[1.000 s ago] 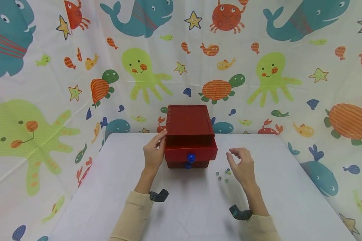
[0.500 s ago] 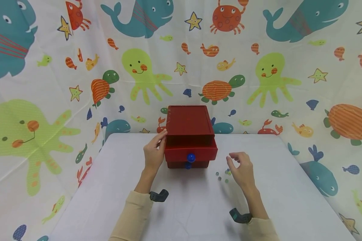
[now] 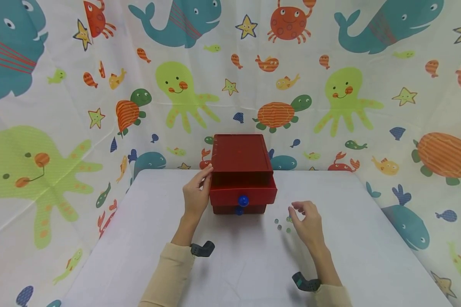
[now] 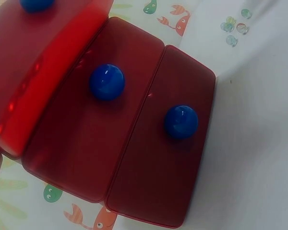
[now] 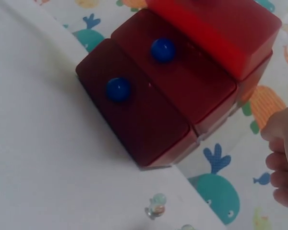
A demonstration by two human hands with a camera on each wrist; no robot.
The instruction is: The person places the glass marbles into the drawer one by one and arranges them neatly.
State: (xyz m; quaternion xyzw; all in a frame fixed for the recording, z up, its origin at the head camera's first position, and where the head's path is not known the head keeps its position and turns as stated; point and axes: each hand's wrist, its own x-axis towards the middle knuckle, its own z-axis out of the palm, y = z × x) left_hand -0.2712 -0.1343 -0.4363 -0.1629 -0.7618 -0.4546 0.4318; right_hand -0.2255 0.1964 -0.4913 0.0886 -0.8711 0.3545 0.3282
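Observation:
A red cabinet (image 3: 238,153) with blue ball knobs stands at the table's far middle. Its top drawer (image 3: 224,198) is pulled out, and what lies inside it is hidden in shadow. My left hand (image 3: 195,197) touches the cabinet's left side with its fingertips near the upper front edge. To the right, several small glass marbles (image 3: 279,227) lie on the table, also visible as clear marbles (image 4: 242,28) in the left wrist view. Over the marbles hovers my right hand (image 3: 308,221), fingers loosely bent and thumb apart, with nothing seen between them.
The white table (image 3: 234,264) runs up to a curtain (image 3: 223,102) printed with sea animals, right behind the cabinet. Two lower drawers, each with a blue knob (image 4: 181,121), are closed below the pulled-out one. Each wrist wears a dark camera band (image 3: 202,249).
My right hand has come down from beside the drawer toward the marbles and now partly covers some of them. The left hand and the cabinet stay where they were.

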